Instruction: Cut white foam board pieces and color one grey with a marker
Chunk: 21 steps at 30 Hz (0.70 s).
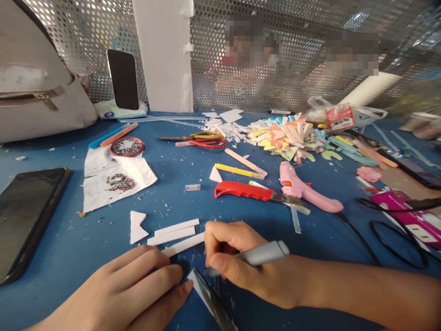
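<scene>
A grey marker [267, 253] is gripped between the fingers and thumb of my right hand [241, 269]. Its tip points down at a narrow white piece with a dark grey face [208, 294], lying at the front of the blue table. My left hand [134, 287] lies flat, fingers stretched out, a fingertip touching that piece's upper end. One white strip [184, 244] runs between both hands, and two shorter white strips [175, 233] lie just beyond. A notched white scrap [138, 226] is farther left. Past my right hand rests a red-handled cutter knife [244, 191].
A pink glue gun [306, 188] with a black cord lies at right. Foam scraps [285, 138] are heaped behind it, near scissors [203, 139]. At left are a phone [29, 216], a paper with beads [117, 181], and a bag [37, 87]. Another phone [123, 80] stands upright.
</scene>
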Tool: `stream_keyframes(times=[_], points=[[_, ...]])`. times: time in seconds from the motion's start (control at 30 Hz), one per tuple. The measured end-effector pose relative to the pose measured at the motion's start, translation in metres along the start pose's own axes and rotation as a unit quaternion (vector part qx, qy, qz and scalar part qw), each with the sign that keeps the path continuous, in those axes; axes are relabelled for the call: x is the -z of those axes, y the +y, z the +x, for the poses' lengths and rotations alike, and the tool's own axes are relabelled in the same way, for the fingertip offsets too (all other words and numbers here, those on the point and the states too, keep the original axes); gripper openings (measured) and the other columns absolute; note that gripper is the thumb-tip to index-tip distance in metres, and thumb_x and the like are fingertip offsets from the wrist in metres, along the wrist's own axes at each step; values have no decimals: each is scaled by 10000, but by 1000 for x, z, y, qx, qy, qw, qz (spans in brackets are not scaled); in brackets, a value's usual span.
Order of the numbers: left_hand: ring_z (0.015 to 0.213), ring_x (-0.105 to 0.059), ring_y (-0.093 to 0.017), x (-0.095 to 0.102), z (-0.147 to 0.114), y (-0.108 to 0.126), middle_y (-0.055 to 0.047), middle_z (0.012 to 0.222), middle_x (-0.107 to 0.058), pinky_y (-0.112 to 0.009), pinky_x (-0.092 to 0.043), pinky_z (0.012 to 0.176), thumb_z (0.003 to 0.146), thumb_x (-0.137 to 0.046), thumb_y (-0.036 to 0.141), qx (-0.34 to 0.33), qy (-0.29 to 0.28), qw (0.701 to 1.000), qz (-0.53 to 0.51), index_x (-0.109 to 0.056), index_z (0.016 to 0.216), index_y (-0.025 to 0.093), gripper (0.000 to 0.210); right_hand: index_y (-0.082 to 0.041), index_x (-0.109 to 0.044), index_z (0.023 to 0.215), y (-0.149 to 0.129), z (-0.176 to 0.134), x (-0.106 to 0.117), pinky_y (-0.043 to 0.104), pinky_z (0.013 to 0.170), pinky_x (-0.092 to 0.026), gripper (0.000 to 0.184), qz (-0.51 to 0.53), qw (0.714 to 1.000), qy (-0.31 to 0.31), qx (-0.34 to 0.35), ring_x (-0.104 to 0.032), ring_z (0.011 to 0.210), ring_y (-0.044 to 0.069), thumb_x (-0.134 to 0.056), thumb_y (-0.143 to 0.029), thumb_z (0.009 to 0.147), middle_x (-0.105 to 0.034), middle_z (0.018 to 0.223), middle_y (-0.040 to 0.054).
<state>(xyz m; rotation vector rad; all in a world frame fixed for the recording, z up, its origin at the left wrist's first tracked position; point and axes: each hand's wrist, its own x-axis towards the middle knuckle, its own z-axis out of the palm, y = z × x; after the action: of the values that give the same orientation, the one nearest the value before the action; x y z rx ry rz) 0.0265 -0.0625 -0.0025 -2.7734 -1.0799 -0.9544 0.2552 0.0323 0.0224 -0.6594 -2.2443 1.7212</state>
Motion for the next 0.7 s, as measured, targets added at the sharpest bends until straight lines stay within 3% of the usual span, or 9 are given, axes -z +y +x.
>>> stream_keyframes(times=[0.17, 0.3, 0.43, 0.6, 0.7], points=[[922, -605, -175, -1, -4, -1, 13, 965, -740, -285, -482, 825, 1076, -415, 165, -6, -8, 1000, 0, -746, 1043, 187, 334, -192, -387, 672, 0, 1, 0, 239, 529, -297, 492, 6, 999, -45, 10, -386, 557, 93, -408, -543, 1015, -401, 600, -50], [931, -600, -170, -2, -5, -3, 15, 981, -734, -281, -480, 844, 1080, -407, 170, -13, -11, 1000, 0, -746, 1053, 192, 341, -187, -445, 757, -1, 1, 0, 234, 562, -323, 396, -15, 1000, 4, 0, -425, 612, 101, -457, -493, 1009, -463, 672, -37], [932, -605, -166, -2, -5, -3, 13, 973, -728, -271, -490, 821, 1077, -412, 169, -12, -8, 1000, 4, -746, 1039, 192, 337, -191, -390, 685, -1, 1, 0, 237, 531, -296, 446, -4, 999, -36, 12, -374, 560, 91, -424, -484, 1019, -390, 605, -54], [922, -622, -155, 3, 0, -1, 10, 956, -730, -253, -520, 788, 1077, -424, 176, -11, -8, 1000, 12, -743, 1029, 193, 324, -191, -432, 757, -2, 2, 1, 238, 576, -331, 399, -24, 1000, 1, -6, -415, 619, 104, -433, -496, 1014, -454, 679, -38], [935, -634, -155, 6, 2, -1, 15, 954, -743, -254, -530, 792, 1078, -422, 170, -9, -35, 999, 22, -743, 1041, 198, 324, -193, -401, 699, -3, 1, 1, 245, 551, -311, 452, -22, 999, -32, 2, -397, 585, 103, -411, -517, 1014, -413, 628, -44]])
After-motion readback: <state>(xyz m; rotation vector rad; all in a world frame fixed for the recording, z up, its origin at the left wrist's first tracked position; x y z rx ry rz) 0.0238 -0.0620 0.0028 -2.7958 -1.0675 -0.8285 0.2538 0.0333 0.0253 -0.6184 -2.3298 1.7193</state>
